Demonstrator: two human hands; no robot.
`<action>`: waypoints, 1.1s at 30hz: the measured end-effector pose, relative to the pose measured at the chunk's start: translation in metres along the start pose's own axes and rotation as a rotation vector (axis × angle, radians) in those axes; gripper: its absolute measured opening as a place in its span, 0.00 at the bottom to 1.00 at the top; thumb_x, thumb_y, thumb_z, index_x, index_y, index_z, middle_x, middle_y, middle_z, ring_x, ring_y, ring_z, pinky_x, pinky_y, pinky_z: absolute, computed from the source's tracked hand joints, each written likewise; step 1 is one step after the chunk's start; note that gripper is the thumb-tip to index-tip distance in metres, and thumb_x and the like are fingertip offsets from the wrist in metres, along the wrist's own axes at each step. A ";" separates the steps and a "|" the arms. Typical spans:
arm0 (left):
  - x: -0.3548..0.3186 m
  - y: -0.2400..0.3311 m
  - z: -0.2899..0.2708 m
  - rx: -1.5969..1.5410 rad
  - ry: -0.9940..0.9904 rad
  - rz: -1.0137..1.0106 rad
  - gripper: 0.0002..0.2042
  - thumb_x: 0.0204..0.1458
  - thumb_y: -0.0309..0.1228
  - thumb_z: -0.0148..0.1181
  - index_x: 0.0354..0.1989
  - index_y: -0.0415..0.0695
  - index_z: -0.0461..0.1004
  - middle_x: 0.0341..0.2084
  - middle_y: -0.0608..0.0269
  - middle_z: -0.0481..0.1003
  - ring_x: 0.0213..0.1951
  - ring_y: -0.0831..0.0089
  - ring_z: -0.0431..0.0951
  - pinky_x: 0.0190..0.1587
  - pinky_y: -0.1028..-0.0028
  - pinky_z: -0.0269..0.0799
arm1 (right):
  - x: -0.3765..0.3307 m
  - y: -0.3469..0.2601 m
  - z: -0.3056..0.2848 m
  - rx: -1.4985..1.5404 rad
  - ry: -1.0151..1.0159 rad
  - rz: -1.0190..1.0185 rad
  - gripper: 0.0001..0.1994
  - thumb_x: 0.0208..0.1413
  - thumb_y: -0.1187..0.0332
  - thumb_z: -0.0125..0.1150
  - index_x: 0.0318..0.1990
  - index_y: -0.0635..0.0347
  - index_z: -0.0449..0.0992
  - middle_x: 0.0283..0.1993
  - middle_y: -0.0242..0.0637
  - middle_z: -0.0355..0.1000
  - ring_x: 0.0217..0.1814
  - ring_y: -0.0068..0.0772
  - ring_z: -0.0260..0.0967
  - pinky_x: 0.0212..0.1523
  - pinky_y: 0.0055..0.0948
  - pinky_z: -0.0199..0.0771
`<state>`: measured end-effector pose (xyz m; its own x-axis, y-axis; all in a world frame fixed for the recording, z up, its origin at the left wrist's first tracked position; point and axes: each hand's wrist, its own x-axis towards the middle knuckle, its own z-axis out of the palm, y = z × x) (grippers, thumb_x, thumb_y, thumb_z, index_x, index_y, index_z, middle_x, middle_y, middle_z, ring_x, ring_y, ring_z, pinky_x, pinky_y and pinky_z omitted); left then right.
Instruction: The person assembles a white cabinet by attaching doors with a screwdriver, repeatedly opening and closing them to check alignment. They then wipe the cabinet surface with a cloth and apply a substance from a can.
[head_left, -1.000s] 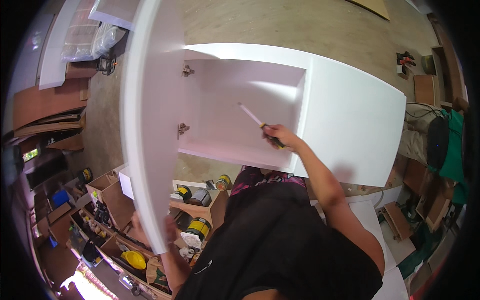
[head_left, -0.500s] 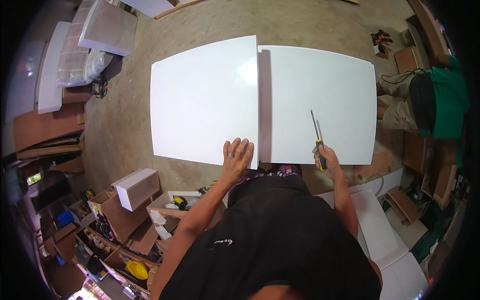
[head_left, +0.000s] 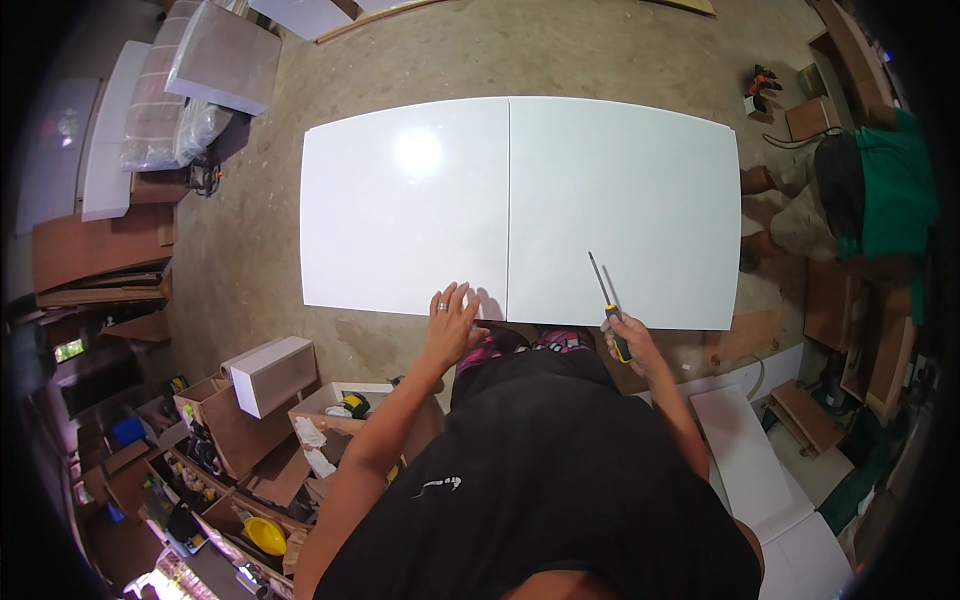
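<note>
Two glossy white door panels lie side by side in front of me, a left panel (head_left: 400,220) and a right panel (head_left: 630,190), with a thin seam between them. Over the near edge of the left panel, close to the seam, is my left hand (head_left: 453,325), its fingers apart and a ring on one of them. My right hand (head_left: 630,340) is wrapped round the yellow and black handle of a screwdriver (head_left: 606,290). The screwdriver's shaft points away from me and slightly left, above the right panel; whether its tip touches cannot be told.
At the right a person in a green shirt (head_left: 890,190) is beside the panels. Wooden boxes with tools and a yellow hard hat (head_left: 264,536) stand at the lower left. White boards (head_left: 745,450) lie at the lower right. A wrapped cabinet (head_left: 225,60) is at the far left.
The left panel, raised at its inner edge before, now lies level with the right one. My left hand has shifted slightly left, and my right hand has moved left and nearer with the screwdriver.
</note>
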<state>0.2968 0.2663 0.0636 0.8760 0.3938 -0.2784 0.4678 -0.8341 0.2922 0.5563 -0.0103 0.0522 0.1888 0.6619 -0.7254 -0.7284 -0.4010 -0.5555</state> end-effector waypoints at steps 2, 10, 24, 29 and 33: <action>-0.009 -0.004 0.009 -0.020 -0.003 -0.015 0.38 0.44 0.42 0.69 0.63 0.47 0.60 0.66 0.51 0.55 0.69 0.52 0.51 0.67 0.48 0.47 | 0.009 0.006 0.005 0.001 0.026 -0.026 0.14 0.62 0.54 0.57 0.37 0.55 0.69 0.25 0.27 0.66 0.22 0.17 0.64 0.23 0.19 0.66; 0.000 -0.017 0.045 0.078 0.039 0.248 0.31 0.50 0.35 0.62 0.64 0.47 0.60 0.68 0.52 0.53 0.70 0.50 0.50 0.65 0.42 0.48 | 0.031 0.024 0.039 0.017 0.210 -0.097 0.15 0.59 0.53 0.60 0.36 0.51 0.65 0.25 0.28 0.66 0.20 0.19 0.65 0.21 0.20 0.67; 0.029 -0.050 0.049 0.054 0.041 0.733 0.16 0.55 0.36 0.50 0.50 0.50 0.75 0.62 0.60 0.62 0.66 0.60 0.57 0.67 0.48 0.48 | 0.033 0.059 0.088 0.116 0.424 -0.108 0.13 0.60 0.55 0.60 0.35 0.53 0.69 0.24 0.28 0.67 0.19 0.21 0.66 0.20 0.21 0.66; 0.010 -0.060 0.006 -0.280 -0.076 0.550 0.10 0.51 0.31 0.56 0.40 0.46 0.79 0.52 0.60 0.68 0.56 0.59 0.67 0.60 0.60 0.60 | 0.030 0.066 0.105 0.234 0.438 -0.138 0.19 0.62 0.48 0.55 0.35 0.55 0.70 0.23 0.29 0.66 0.20 0.21 0.65 0.23 0.22 0.68; 0.016 -0.068 0.003 -0.507 -0.062 0.209 0.10 0.50 0.30 0.62 0.40 0.45 0.79 0.37 0.60 0.76 0.40 0.59 0.76 0.43 0.64 0.72 | 0.059 0.066 0.128 0.326 0.306 -0.189 0.28 0.63 0.38 0.43 0.36 0.58 0.71 0.23 0.30 0.66 0.20 0.22 0.64 0.23 0.23 0.69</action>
<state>0.2787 0.3279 0.0365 0.9548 0.2035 -0.2166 0.2963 -0.5951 0.7470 0.4353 0.0832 0.0248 0.4866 0.4679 -0.7377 -0.8222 -0.0400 -0.5678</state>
